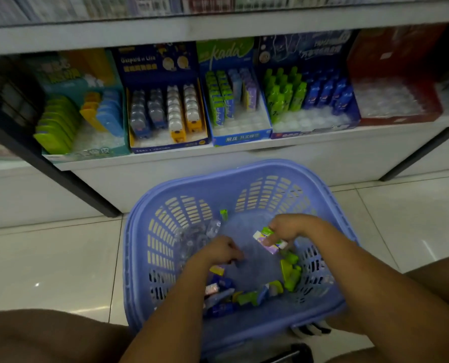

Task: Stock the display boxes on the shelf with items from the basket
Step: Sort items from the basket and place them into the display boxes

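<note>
A blue plastic basket (144, 247) stands on the floor before the shelf, with several small coloured packs (244, 297) and clear items (192, 237) inside. My right hand (286, 229) is inside the basket and grips a few small packs, green, white and purple (269, 242). My left hand (220, 251) is curled low in the basket over the packs; what it holds is hidden. On the shelf stand display boxes: teal (92, 150), dark blue and yellow (165, 146), a blue "kada" box (240, 137), a purple-blue box (312, 129) and a red box (401, 116).
A dark metal shelf upright (61, 174) slants down on the left, another (425, 153) on the right. White floor tiles (47, 258) surround the basket. My knees (42, 336) flank it at the bottom. A higher shelf board (218, 30) overhangs the boxes.
</note>
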`<state>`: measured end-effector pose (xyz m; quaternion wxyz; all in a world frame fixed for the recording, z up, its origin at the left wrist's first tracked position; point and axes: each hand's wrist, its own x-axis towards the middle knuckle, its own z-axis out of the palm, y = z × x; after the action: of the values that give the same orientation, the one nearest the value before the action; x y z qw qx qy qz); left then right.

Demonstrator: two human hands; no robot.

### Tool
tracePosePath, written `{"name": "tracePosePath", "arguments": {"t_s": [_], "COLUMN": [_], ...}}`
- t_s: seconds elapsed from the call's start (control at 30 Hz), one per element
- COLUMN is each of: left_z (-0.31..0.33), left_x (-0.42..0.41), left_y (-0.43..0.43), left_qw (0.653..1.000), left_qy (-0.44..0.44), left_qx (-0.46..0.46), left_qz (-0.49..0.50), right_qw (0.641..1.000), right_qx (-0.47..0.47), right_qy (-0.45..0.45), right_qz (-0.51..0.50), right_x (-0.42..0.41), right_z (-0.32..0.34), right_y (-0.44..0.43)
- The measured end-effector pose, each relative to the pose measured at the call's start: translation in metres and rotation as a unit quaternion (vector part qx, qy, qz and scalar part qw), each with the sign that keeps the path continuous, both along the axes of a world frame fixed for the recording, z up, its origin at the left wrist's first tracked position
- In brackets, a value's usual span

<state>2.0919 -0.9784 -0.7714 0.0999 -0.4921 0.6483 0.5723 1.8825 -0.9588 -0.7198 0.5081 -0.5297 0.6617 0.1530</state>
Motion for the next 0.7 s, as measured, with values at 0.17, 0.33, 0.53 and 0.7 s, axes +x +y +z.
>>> {"name": "tracePosePath", "arguments": {"t_s": [0.17, 0.33, 0.53, 0.7], "left_z": [0.05, 0.103, 0.16, 0.216], "left_x": [-0.021, -0.023, -0.015, 0.0], "left_y": [-0.019, -0.032, -0.044, -0.058], "left_qw": [0.861, 0.876, 0.895, 0.905], "left_qy": [0.236, 0.283, 0.277, 0.262], "left_qx": [0.17, 0.094, 0.048, -0.04], "left_qz": [0.416, 0.378, 0.346, 0.331], "right_qw": [0.966, 0.944, 0.925, 0.851], "right_qx": [-0.012, -0.07, -0.147, -0.258], "right_qy": [-0.189, -0.267, -0.317, -0.397], "right_qz": [-0.173, -0.179, -0.147, -0.226], "right_x": [0.009, 0.027, 0.035, 0.033], "right_z": [0.037, 0.08, 0.129, 0.151], "right_y": [-0.015, -0.029, -0.034, -0.039]}}
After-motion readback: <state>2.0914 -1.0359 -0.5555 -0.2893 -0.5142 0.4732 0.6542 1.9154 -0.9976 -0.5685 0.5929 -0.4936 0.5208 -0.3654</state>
